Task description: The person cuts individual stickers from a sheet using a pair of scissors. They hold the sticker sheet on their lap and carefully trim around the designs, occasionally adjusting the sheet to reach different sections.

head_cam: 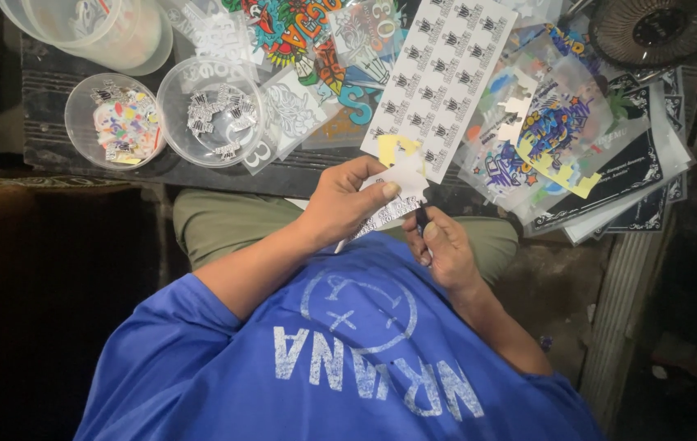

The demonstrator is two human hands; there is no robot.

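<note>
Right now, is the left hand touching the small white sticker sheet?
Touching. The head view shows the left hand pinching the small white sticker sheet, thumb pressed on its top face.

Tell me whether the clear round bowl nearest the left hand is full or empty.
Partly filled: the clear bowl holds a few small cut-out stickers on its bottom.

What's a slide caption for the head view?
Left hand holds a sticker sheet; right hand grips a dark tool.

Dark table (62, 147) bears 2 clear bowls (211, 110), a tub (95, 28), sticker sheets (438, 77)
</note>
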